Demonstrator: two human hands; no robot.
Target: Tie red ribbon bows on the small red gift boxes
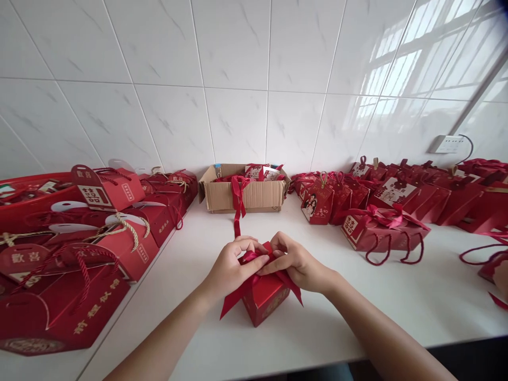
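A small red gift box point(265, 299) with gold print on its side stands on the white table, near the middle. Dark red ribbon point(234, 300) lies across its top, with one tail hanging at the left and another at the right. My left hand point(237, 264) pinches the ribbon above the box from the left. From the right, my right hand point(297, 263) closes its fingers on the same ribbon, and the fingertips of both hands nearly meet. The knot or loop between them is partly hidden by my fingers.
Behind, a cardboard box point(257, 197) holds red items, with ribbon hanging over its front. Red gift boxes with cord handles point(95, 301) are piled left, beside a red tray point(35, 203). More red boxes point(387, 233) stand right. A tiled wall point(238, 53) rises behind the white table point(190, 328).
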